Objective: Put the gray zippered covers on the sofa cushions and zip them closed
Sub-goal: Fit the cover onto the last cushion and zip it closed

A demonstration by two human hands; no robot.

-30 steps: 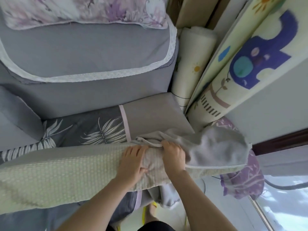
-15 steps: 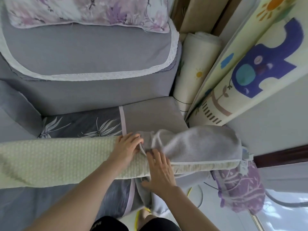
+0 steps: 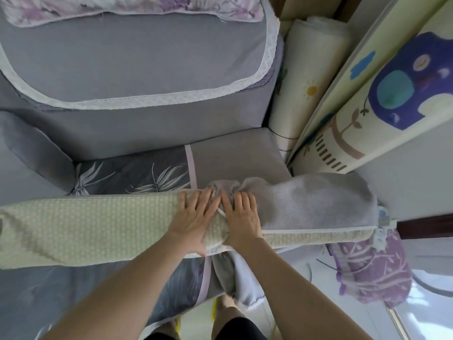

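A long pale-green woven cushion (image 3: 85,224) lies across the sofa seat in front of me. A gray zippered cover (image 3: 308,202) is pulled over its right end and bunches at the cushion's middle, with a loose flap hanging below. My left hand (image 3: 193,217) lies on the bare cushion beside the cover's bunched edge, fingers fairly straight. My right hand (image 3: 241,217) rests on the cover's edge, its fingertips tucked into the bunched fabric. The two hands sit side by side, almost touching.
A gray sofa back (image 3: 137,57) with a lace-trimmed cloth rises behind, topped by a floral pillow (image 3: 137,8). A leaf-print seat cover (image 3: 132,173) lies under the cushion. Rolled play mats (image 3: 306,77) lean at the right. A purple floral pillow (image 3: 372,273) sits low right.
My right hand has come up from the cushion's front side onto the top beside the left. The cover's bunched edge is gathered between both hands.
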